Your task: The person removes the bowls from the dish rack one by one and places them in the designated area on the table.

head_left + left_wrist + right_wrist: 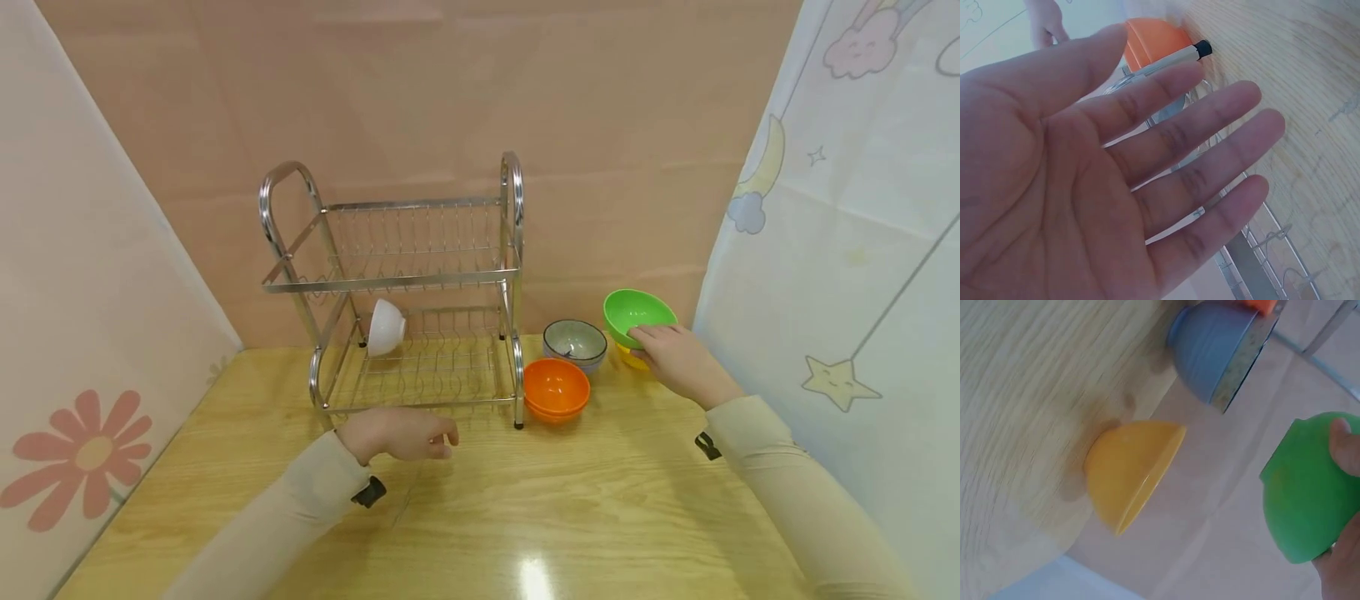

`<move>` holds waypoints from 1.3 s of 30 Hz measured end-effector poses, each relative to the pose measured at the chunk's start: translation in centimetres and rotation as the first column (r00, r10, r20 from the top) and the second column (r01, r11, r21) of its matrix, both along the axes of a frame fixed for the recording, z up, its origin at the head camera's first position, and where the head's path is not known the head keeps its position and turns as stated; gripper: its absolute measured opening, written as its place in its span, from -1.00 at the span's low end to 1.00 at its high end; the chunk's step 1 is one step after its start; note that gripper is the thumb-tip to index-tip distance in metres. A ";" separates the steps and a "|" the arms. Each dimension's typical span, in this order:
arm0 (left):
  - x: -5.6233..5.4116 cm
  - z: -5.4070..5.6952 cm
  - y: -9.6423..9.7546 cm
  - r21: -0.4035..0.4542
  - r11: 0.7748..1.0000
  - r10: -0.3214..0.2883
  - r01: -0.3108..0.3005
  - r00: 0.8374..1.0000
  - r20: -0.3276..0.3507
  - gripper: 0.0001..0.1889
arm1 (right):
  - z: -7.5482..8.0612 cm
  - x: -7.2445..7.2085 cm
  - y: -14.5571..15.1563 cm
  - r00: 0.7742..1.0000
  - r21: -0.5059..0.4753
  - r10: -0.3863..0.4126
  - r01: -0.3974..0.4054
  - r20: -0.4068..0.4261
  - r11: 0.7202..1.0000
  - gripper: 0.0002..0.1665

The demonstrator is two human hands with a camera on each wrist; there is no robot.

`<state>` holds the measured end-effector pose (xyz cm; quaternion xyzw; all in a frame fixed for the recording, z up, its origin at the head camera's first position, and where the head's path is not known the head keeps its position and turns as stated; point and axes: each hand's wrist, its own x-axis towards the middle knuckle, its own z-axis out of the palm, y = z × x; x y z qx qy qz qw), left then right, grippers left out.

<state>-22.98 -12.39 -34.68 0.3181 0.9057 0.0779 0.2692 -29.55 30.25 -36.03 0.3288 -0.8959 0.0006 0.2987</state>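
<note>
My right hand (678, 360) grips a green bowl (628, 310) by its near rim. In the right wrist view the green bowl (1310, 494) hangs apart from a yellow bowl (1125, 465), which stands on the table. From the head the yellow bowl (632, 358) is mostly hidden below the green one. My left hand (401, 435) hovers in front of the dish rack (420, 407), holding nothing. Its fingers look nearly straight in the left wrist view. On the rack's lower tier a white bowl (386, 327) leans on its side at the left.
Left of the yellow bowl stands a grey bowl (574, 340) with a dark rim. Orange bowls (557, 390), seemingly stacked, sit before it, close to the rack's right front leg. Cloth screens (847, 250) border the wooden table (570, 500) at the back and sides.
</note>
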 end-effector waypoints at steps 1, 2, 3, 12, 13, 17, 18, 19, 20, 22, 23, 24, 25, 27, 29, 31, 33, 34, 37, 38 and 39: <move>0.0 0.0 0.0 -0.002 1.000 0.000 0.000 1.000 -0.001 -0.67 | -0.1 -0.3 0.4 1.000 -0.002 -0.007 0.007 0.021 1.000 -0.73; 0.0 -0.1 0.0 -0.004 1.000 0.000 0.000 1.000 -0.003 -0.67 | -0.2 -0.6 0.8 0.999 -0.005 -0.014 0.014 0.038 1.000 -0.74; 0.1 -0.1 0.0 -0.007 1.000 0.000 0.000 1.000 -0.006 -0.68 | -0.2 -0.9 1.1 0.999 -0.006 -0.020 0.021 0.050 1.000 -0.75; 0.2 -0.3 0.3 -0.001 1.000 0.000 0.000 1.000 0.004 -0.67 | -0.6 -3.6 2.1 0.929 0.055 -0.227 0.220 0.292 0.974 -0.60; 0.3 -0.3 0.3 -0.001 1.000 0.000 0.000 1.000 0.007 -0.67 | -0.8 -3.8 2.1 0.919 0.063 -0.243 0.235 0.310 0.970 -0.58; 0.3 -0.1 0.4 0.007 1.000 -0.003 0.003 1.000 0.009 -0.67 | -1.4 -4.4 2.2 0.907 0.073 -0.272 0.263 0.321 0.962 -0.54; 0.3 -0.1 0.4 0.007 1.000 -0.005 0.005 1.000 0.005 -0.68 | -1.5 -4.5 2.3 0.907 0.080 -0.282 0.271 0.313 0.959 -0.53; 0.3 -0.1 0.3 0.006 1.000 -0.006 0.006 1.000 0.001 -0.68 | -1.6 -4.6 2.3 0.905 0.083 -0.292 0.280 0.311 0.956 -0.53; 0.2 0.0 0.3 0.005 1.000 -0.007 0.007 1.000 -0.003 -0.68 | -1.8 -4.7 2.4 0.901 0.087 -0.302 0.290 0.310 0.953 -0.52; 0.2 0.0 0.3 0.003 1.000 -0.007 0.007 1.000 -0.011 -0.68 | -1.9 -4.8 2.5 0.894 0.096 -0.322 0.308 0.311 0.947 -0.52; 0.2 0.1 0.3 0.003 1.000 -0.005 0.005 1.000 -0.012 -0.68 | -2.0 -4.9 2.5 0.890 0.099 -0.331 0.316 0.314 0.944 -0.53; 0.2 0.1 0.3 0.003 1.000 -0.002 0.002 1.000 -0.010 -0.68 | -2.1 -4.9 2.6 0.888 0.101 -0.335 0.319 0.315 0.942 -0.53; 0.2 0.1 0.4 0.005 1.000 0.003 -0.003 1.000 -0.005 -0.68 | -2.2 -4.9 2.6 0.887 0.104 -0.338 0.322 0.316 0.941 -0.54; 0.3 0.2 0.4 0.009 1.000 0.013 -0.014 1.000 0.006 -0.69 | -2.5 -5.0 2.7 0.884 0.114 -0.342 0.323 0.319 0.940 -0.56; 0.4 0.3 0.5 0.008 1.000 0.024 -0.024 1.000 0.017 -0.69 | -2.8 -4.9 2.8 0.881 0.121 -0.337 0.315 0.331 0.941 -0.57; 0.5 0.2 0.5 0.005 1.000 0.029 -0.029 0.999 0.019 -0.69 | -3.0 -4.8 2.8 0.877 0.128 -0.334 0.308 0.345 0.943 -0.57; 0.6 0.2 0.5 0.001 1.000 0.029 -0.029 0.999 0.015 -0.68 | -3.2 -4.8 2.7 0.876 0.127 -0.322 0.295 0.359 0.947 -0.58; 0.6 0.3 0.5 -0.001 1.000 0.029 -0.029 1.000 0.012 -0.68 | -3.2 -4.8 2.6 0.876 0.126 -0.316 0.290 0.365 0.949 -0.58; 0.5 0.2 0.5 0.001 1.000 0.027 -0.027 1.000 0.006 -0.68 | -3.7 -5.0 2.6 0.875 0.113 -0.296 0.274 0.383 0.955 -0.64; 0.4 0.2 0.5 0.002 1.000 0.026 -0.026 1.000 0.008 -0.68 | -3.8 -5.1 2.6 0.873 0.108 -0.291 0.270 0.392 0.957 -0.66; 0.4 0.2 0.5 0.002 1.000 0.025 -0.025 1.000 0.011 -0.68 | -4.0 -5.1 2.6 0.867 0.102 -0.291 0.273 0.404 0.956 -0.65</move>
